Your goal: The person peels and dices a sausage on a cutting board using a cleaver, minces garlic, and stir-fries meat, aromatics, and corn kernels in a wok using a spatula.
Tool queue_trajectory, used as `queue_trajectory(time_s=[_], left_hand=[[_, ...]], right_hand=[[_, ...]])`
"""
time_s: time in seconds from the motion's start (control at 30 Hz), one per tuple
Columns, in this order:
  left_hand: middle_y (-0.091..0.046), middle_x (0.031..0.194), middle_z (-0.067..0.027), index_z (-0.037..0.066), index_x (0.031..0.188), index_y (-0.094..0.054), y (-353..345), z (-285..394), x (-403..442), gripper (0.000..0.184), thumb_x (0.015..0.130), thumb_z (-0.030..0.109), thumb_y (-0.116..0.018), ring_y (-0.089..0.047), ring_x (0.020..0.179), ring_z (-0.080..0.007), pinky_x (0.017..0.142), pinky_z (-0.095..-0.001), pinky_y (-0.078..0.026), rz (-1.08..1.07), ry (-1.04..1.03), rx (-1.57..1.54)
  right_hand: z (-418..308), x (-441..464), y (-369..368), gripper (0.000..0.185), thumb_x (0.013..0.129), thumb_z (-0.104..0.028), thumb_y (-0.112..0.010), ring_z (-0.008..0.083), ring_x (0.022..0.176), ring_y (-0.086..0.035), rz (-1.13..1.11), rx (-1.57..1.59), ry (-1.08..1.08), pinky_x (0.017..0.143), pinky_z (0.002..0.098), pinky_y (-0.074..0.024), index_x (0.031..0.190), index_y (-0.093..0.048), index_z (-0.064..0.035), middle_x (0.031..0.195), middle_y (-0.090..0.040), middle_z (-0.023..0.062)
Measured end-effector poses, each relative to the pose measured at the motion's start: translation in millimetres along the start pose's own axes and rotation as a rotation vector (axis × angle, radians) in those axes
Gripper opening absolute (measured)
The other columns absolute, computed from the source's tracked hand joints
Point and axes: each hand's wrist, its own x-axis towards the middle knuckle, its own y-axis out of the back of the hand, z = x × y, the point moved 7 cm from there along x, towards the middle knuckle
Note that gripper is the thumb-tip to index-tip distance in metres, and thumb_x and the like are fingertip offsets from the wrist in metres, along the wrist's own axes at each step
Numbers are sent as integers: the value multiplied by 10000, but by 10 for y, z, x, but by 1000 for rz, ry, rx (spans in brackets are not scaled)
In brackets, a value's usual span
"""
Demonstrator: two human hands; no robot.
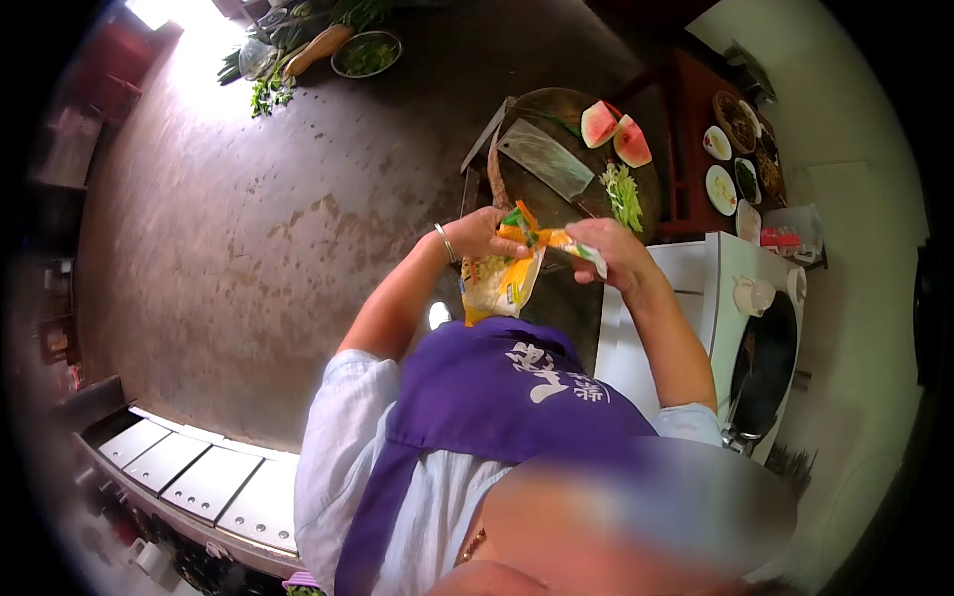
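Observation:
A yellow-and-white plastic food bag [502,283] with pale contents hangs in front of the purple apron [497,392]. At its upper left, my left hand [484,234] is closed on the bag's top, with a bracelet at the wrist. My right hand [611,252] pinches the bag's twisted upper end, which stretches sideways between both hands. Whether the bag is torn open cannot be made out. Just beyond my hands, a round chopping board [556,101] carries a cleaver [547,157], two watermelon pieces [632,142] and chopped pale-green vegetable [622,197].
To the right stands a white cabinet [661,328] with a dark wok [765,363]. Small dishes, including a white plate [720,189], sit on a wooden table at right. A metal bowl of greens [367,54] and a long squash [318,50] lie on the floor at far left.

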Motion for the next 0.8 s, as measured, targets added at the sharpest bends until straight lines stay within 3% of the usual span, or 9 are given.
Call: queue_trajectory(time_s=[0.13, 0.23, 0.43, 0.73, 0.8], left_hand=[[-695, 857, -48, 22, 961, -669, -200, 134, -230, 538, 653, 433, -831, -628, 810, -131, 714, -282, -504, -147, 54, 133], [-685, 876, -55, 22, 1017, -653, -416, 176, -347, 555, 672, 419, -828, -615, 823, -127, 752, -287, -491, -237, 35, 109], [-669, 772, -61, -4, 888, -659, -593, 222, -431, 574, 640, 486, -824, -610, 739, -152, 648, -298, -478, -280, -28, 135], [-675, 777, -38, -4, 887, -661, -537, 136, -573, 570, 630, 475, -833, -601, 740, -112, 645, -275, -480, -245, 11, 6], [-673, 775, -32, -3, 892, -665, -542, 169, -588, 563, 630, 464, -838, -597, 741, -105, 647, -271, -480, -271, 29, 2]], right_hand=[[195, -353, -83, 212, 895, -203, -595, 95, 482, -528, -140, -194, 13, 409, 248, -452, 797, -630, -18, 652, -593, 21], [272, -510, -40, 246, 893, -246, -608, 36, 538, -468, -132, -456, 120, 473, 212, -380, 782, -641, -28, 634, -551, -49], [225, -940, -178, 263, 895, -274, -614, 15, 537, -364, -188, -592, -38, 478, 203, -283, 749, -633, -57, 616, -469, -93], [337, -894, -249, 263, 910, -257, -602, 24, 543, -380, -185, -396, 117, 482, 201, -304, 776, -636, -34, 638, -498, -68], [347, -950, -262, 247, 906, -236, -594, 29, 548, -390, -180, -383, 63, 485, 201, -309, 775, -640, -32, 649, -505, -61]])
